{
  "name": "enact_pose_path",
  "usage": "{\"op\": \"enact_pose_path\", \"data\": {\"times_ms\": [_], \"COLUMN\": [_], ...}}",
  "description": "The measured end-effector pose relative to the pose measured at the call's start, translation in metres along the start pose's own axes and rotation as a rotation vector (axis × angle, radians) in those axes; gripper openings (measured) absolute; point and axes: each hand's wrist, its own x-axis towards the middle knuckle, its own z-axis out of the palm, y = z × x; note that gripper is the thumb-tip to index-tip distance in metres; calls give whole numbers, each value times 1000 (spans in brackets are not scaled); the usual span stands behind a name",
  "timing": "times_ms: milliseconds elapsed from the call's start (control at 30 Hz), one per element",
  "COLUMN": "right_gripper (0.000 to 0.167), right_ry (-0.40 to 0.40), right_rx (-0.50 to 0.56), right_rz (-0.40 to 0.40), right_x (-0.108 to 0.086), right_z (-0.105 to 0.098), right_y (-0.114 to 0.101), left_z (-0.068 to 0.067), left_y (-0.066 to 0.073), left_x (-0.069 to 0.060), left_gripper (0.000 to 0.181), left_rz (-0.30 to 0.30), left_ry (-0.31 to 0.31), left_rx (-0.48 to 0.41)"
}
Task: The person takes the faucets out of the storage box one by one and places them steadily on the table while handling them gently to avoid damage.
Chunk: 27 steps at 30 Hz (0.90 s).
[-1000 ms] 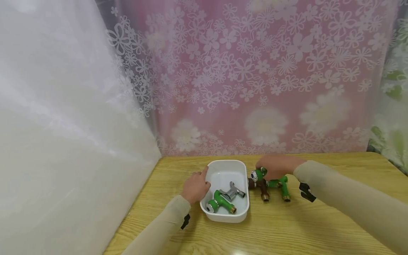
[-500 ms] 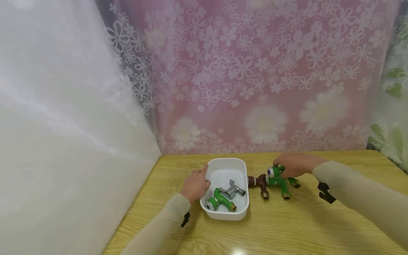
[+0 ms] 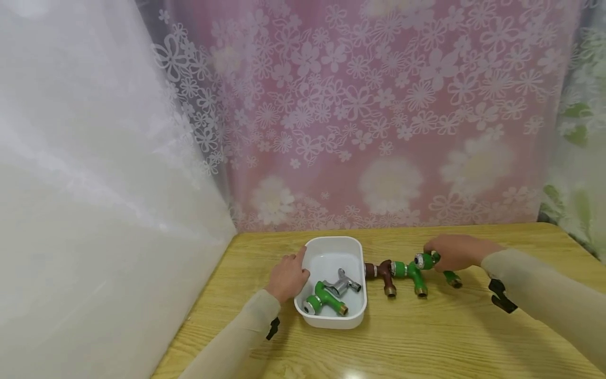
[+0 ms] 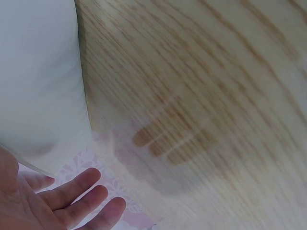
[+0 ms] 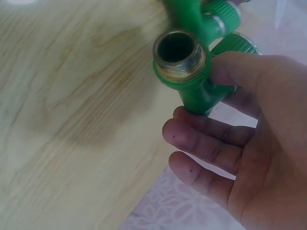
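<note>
My left arm (image 3: 234, 342), sleeved, slants forward from the bottom edge of my head view, the left hand (image 3: 286, 276) palm down at its end, index finger pointing ahead; the wrist feed shows the other fingers (image 4: 74, 187) spread and relaxed. My right arm (image 3: 544, 295) crosses in from the right, its hand (image 3: 455, 252) pinching with thumb and index, the remaining three fingers (image 5: 206, 146) gently bent.
</note>
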Motion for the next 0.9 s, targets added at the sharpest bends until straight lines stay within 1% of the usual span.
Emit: {"op": "enact_pose_path", "data": {"times_ms": [233, 400, 567, 700, 900], "right_gripper": [38, 33, 38, 38, 38], "right_ry": [28, 50, 53, 56, 74], "right_rx": [-21, -11, -16, -30, -51], "right_rz": [14, 22, 44, 48, 49], "right_x": [-6, -7, -5, -4, -1], "right_z": [9, 17, 24, 29, 35], "right_y": [11, 18, 24, 26, 25], "left_z": [1, 0, -1, -2, -1], "left_y": [-2, 0, 0, 0, 0], "left_x": [1, 1, 0, -1, -1], "left_gripper": [64, 64, 63, 62, 63], "left_rz": [6, 5, 24, 35, 23], "left_ry": [8, 11, 28, 32, 21], "left_rx": [-13, -16, -15, -14, -7]}}
